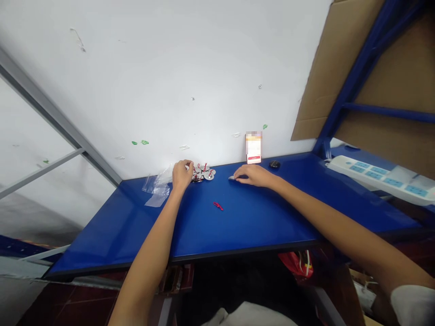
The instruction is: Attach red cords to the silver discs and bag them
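Looks partway: one grey disc (pixel 231 178) is apart, pinched by the right hand (pixel 253 175) at the blue table (pixel 204 231), while a pile of discs (pixel 209 174) lies at the left hand (pixel 182 174), grip can't tell. Pinched disc looks flat, no cord visible; loose red cord (pixel 218 206) lies nearer the front edge.

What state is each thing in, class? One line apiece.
Phone: upright by the wall, screen lit
Clear plastic: crumpled, on the table
Grey discs: heaped, overlapping
Red cord: lying loose
Small grey piece: pinched in right hand
Left hand: at the discs, grip unclear
Black object: lying near the wall
Power strip: socket side showing
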`<state>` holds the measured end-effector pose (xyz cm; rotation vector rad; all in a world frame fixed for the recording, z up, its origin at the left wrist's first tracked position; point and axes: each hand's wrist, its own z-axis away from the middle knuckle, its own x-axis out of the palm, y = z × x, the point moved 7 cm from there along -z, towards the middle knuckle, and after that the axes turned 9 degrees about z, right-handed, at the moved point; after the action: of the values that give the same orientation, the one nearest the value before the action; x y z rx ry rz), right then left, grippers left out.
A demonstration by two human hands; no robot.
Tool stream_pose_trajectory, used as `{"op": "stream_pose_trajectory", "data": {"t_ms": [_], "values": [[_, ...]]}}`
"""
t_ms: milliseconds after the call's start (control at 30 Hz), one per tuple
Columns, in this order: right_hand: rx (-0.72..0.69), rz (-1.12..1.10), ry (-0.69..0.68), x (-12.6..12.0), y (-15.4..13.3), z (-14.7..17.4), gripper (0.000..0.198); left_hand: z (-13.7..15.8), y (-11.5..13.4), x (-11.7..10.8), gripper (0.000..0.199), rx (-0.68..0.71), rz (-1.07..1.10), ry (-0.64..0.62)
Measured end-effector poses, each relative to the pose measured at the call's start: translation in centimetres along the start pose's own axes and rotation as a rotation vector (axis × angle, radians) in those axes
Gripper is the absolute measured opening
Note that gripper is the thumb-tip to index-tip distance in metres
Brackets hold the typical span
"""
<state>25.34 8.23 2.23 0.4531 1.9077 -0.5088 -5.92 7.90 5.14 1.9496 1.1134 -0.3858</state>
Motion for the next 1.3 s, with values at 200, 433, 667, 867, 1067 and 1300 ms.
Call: {"op": "stream_pose_trajectory", "data": {"t_ms": [200,433,667,867,1067,1300], "values": [[-0.015,-0.034,0.026,-0.4,0.1,0.0,0.018,2.3,5.6,1.4,0.023,0.106,0.340,-0.703],[0.000,0.005,0.218,-2.8,-0.8,0.1,0.021,7.8,10.4,2.9,0.022,0.203,0.551,-1.322],[0.028,0.064,0.275,-3.5,-1.8,0.3,0.024,7.7,9.6,4.3,0.012,0.233,0.411,-1.220],[0.031,0.070,0.279,-3.2,-1.9,0.2,0.027,6.7,9.2,4.6,0.014,0.212,0.423,-1.086],[0.055,0.023,0.288,-3.0,-2.0,0.2,0.028,5.5,9.1,3.7,0.013,0.140,0.624,-0.916],[0.050,-0.222,0.230,-1.1,-2.6,-0.3,0.023,4.2,8.8,3.3,0.025,-0.019,1.006,-0.696]]}}
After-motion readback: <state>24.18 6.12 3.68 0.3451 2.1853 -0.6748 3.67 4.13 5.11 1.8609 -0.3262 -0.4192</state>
